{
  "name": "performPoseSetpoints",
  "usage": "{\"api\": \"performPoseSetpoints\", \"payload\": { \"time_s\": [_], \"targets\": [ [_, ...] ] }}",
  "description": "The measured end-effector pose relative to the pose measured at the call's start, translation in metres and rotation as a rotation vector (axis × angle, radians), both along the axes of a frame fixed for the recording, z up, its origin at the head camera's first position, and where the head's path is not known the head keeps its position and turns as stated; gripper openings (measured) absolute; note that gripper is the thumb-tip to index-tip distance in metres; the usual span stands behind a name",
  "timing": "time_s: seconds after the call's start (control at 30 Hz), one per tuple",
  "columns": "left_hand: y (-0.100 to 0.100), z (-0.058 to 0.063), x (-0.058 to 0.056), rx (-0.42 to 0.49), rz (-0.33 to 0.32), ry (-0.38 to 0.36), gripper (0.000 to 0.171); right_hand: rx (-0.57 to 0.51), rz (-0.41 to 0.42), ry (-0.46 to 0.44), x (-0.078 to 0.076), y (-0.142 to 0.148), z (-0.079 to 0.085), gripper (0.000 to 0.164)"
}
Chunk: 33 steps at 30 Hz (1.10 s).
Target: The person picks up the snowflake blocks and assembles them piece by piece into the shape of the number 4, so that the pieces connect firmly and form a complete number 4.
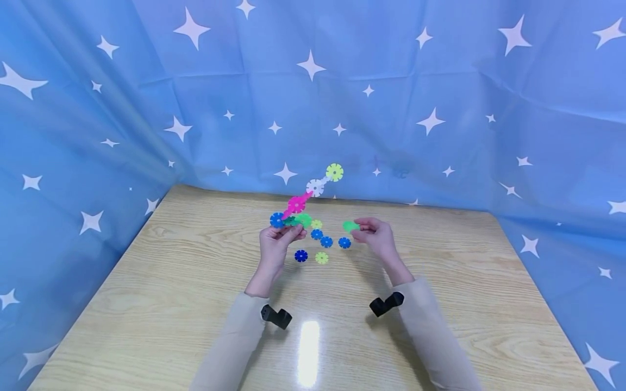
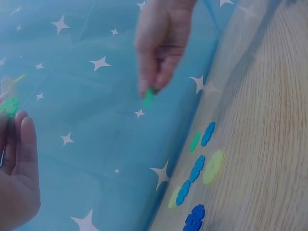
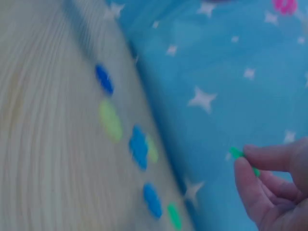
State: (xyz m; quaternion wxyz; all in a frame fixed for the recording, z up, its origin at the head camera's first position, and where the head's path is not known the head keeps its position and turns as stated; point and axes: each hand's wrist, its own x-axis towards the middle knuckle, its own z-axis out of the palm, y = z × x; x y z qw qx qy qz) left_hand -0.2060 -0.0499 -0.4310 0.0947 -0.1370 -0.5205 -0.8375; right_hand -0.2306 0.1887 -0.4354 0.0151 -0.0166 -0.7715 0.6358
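My left hand (image 1: pixel 275 247) grips the lower end of a chain of slotted plastic snowflake discs, held up over the table. A blue disc (image 1: pixel 276 219) and a green disc (image 1: pixel 304 219) sit at that end. Upward from there the chain has a pink disc (image 1: pixel 296 205), a white disc (image 1: pixel 315 188) and, at its tip, a yellow-green disc (image 1: pixel 335 172). To the right, apart from the chain, my right hand (image 1: pixel 375 237) pinches a single green disc (image 3: pixel 236 152) between thumb and fingers. The left wrist view shows only part of the chain, at its left edge.
Between and below the hands lie loose discs: several blue ones (image 1: pixel 326 241), a dark blue one (image 1: pixel 301 256), a yellow-green one (image 1: pixel 321 258) and a green one (image 2: pixel 195 142). A blue star-patterned curtain (image 1: pixel 313 119) hangs behind and beside the wooden table (image 1: pixel 171 304).
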Motion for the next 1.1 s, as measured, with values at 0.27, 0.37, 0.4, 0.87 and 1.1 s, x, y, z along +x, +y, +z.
{"api": "performPoseSetpoints", "payload": {
  "time_s": [0.27,0.37,0.4,0.87,1.1],
  "targets": [
    [0.0,0.001,0.001,-0.006,-0.003,0.0,0.025,-0.126,0.056,0.077,0.021,-0.03,0.022,0.036],
    [0.001,0.002,0.001,-0.002,-0.002,-0.007,0.022,-0.178,0.07,0.1,0.027,-0.04,0.028,0.035],
    [0.001,0.002,0.002,-0.001,0.0,-0.009,0.022,-0.196,0.073,0.105,0.028,-0.043,0.03,0.035],
    [0.006,0.0,0.002,-0.003,-0.008,-0.02,0.024,-0.337,0.129,0.112,0.039,-0.066,0.042,0.036],
    [0.005,0.001,0.002,-0.007,-0.006,-0.007,0.029,-0.346,0.153,0.056,0.038,-0.064,0.043,0.039]
  ]
}}
